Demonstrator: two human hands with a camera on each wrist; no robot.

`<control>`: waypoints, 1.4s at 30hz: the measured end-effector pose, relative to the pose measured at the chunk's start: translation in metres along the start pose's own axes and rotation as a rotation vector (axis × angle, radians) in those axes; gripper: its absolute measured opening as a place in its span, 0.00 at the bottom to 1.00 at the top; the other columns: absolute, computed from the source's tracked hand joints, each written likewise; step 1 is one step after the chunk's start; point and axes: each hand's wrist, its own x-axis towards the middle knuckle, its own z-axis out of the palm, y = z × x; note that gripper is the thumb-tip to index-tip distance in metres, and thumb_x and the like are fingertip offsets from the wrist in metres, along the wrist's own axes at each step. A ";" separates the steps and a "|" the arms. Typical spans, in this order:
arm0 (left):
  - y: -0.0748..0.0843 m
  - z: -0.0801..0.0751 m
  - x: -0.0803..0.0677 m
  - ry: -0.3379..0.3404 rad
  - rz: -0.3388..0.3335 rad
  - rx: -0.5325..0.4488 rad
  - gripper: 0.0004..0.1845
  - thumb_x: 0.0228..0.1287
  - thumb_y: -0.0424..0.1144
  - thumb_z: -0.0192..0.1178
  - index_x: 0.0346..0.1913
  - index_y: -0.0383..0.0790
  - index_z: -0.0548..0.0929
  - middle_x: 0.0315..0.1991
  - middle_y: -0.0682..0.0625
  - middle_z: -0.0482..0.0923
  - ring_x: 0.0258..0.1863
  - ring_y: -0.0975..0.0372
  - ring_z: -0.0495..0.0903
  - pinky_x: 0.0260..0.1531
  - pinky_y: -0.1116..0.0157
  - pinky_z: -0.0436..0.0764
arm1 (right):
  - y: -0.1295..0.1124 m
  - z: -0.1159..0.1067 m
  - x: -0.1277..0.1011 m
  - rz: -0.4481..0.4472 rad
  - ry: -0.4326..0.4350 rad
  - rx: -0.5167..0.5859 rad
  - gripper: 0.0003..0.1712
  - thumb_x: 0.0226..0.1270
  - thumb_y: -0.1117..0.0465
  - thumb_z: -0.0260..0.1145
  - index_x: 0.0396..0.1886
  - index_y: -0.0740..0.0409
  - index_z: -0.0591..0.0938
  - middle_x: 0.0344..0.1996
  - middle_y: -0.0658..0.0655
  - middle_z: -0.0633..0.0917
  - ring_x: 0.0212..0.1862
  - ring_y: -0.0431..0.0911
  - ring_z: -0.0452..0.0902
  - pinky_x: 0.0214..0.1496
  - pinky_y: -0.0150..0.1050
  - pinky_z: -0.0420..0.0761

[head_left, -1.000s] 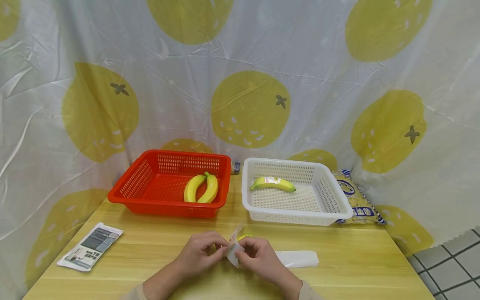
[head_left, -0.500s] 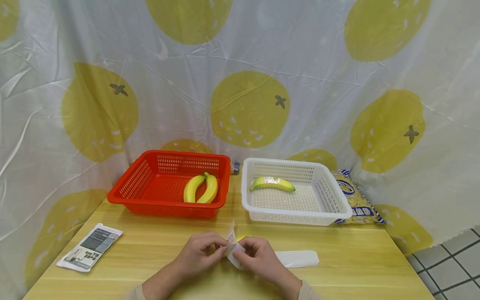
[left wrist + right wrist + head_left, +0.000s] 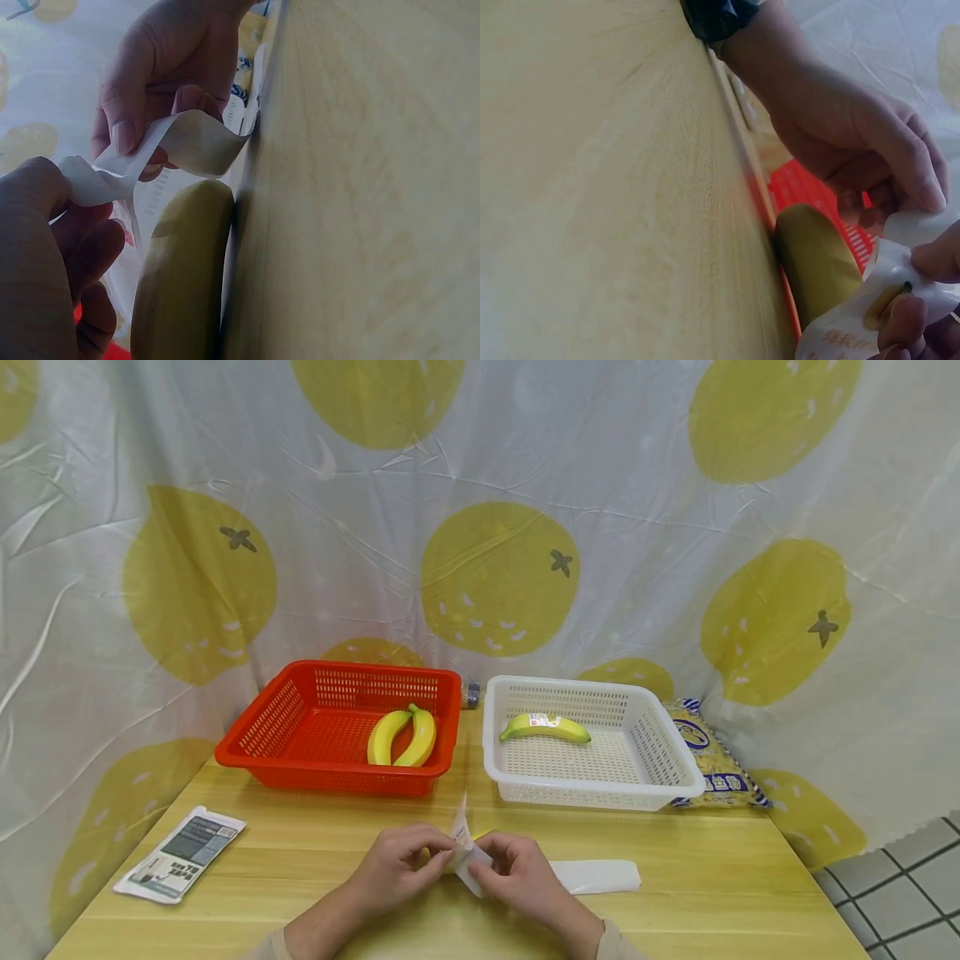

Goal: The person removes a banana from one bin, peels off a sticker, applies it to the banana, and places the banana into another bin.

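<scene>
A curtain [image 3: 352,552] printed with yellow fruit is hung behind the table [image 3: 712,877]. On the table, a red basket [image 3: 337,779] is set at the left and a white basket [image 3: 592,795] at the right, with a bag [image 3: 722,756] beside the latter. At the near left, a packet [image 3: 180,854] is laid flat.

The left hand [image 3: 411,860] and right hand [image 3: 517,872] are held close together near the front; between thumb and fingers of each, a strip [image 3: 202,142] is pinched. It is stretched and twisted across the gap, its printed flap raised. A white sheet [image 3: 597,877] is seen beside the right hand; whether it is joined to the strip cannot be told.

Two bananas [image 3: 422,737] are held in the red basket, and a labelled banana [image 3: 517,728] in the white one. A loose banana [image 3: 184,277] is laid on the table just beyond the strip, gripped by neither hand.
</scene>
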 end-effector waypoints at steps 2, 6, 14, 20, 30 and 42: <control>0.000 0.000 0.000 0.001 0.002 -0.001 0.08 0.68 0.30 0.67 0.45 0.46 0.88 0.36 0.54 0.88 0.32 0.71 0.81 0.25 0.76 0.76 | 0.002 0.000 0.000 -0.008 0.007 -0.003 0.09 0.71 0.62 0.69 0.47 0.60 0.87 0.33 0.60 0.88 0.23 0.31 0.72 0.23 0.26 0.73; 0.000 0.000 0.000 0.001 0.001 -0.005 0.08 0.68 0.30 0.67 0.45 0.46 0.88 0.36 0.54 0.88 0.32 0.71 0.82 0.25 0.75 0.77 | 0.004 0.000 0.001 -0.015 0.023 -0.018 0.08 0.70 0.63 0.70 0.46 0.59 0.87 0.29 0.55 0.86 0.22 0.31 0.70 0.22 0.26 0.72; 0.000 0.000 0.000 0.008 0.003 0.006 0.08 0.68 0.30 0.67 0.45 0.46 0.88 0.35 0.53 0.88 0.32 0.71 0.81 0.25 0.76 0.76 | 0.005 0.001 0.001 0.001 0.041 -0.027 0.07 0.70 0.58 0.72 0.42 0.56 0.87 0.28 0.52 0.86 0.23 0.31 0.71 0.24 0.25 0.73; 0.000 0.000 0.000 0.016 0.003 0.011 0.08 0.68 0.30 0.67 0.45 0.45 0.88 0.34 0.53 0.88 0.31 0.72 0.80 0.24 0.76 0.75 | 0.002 0.001 0.001 0.028 0.043 -0.017 0.09 0.71 0.58 0.71 0.42 0.60 0.88 0.30 0.58 0.87 0.24 0.32 0.72 0.26 0.26 0.73; 0.000 0.001 0.000 0.027 0.007 0.029 0.09 0.67 0.29 0.67 0.45 0.45 0.88 0.35 0.53 0.88 0.29 0.73 0.77 0.23 0.77 0.74 | 0.000 0.002 0.001 0.047 0.057 -0.022 0.09 0.70 0.60 0.71 0.44 0.59 0.88 0.32 0.57 0.88 0.24 0.32 0.72 0.26 0.26 0.73; 0.001 0.001 -0.002 0.028 -0.033 0.033 0.16 0.58 0.21 0.69 0.46 0.42 0.88 0.37 0.51 0.89 0.25 0.71 0.76 0.22 0.75 0.76 | -0.001 0.002 0.001 0.045 0.057 -0.014 0.09 0.70 0.60 0.71 0.44 0.61 0.87 0.33 0.60 0.88 0.25 0.32 0.74 0.28 0.26 0.74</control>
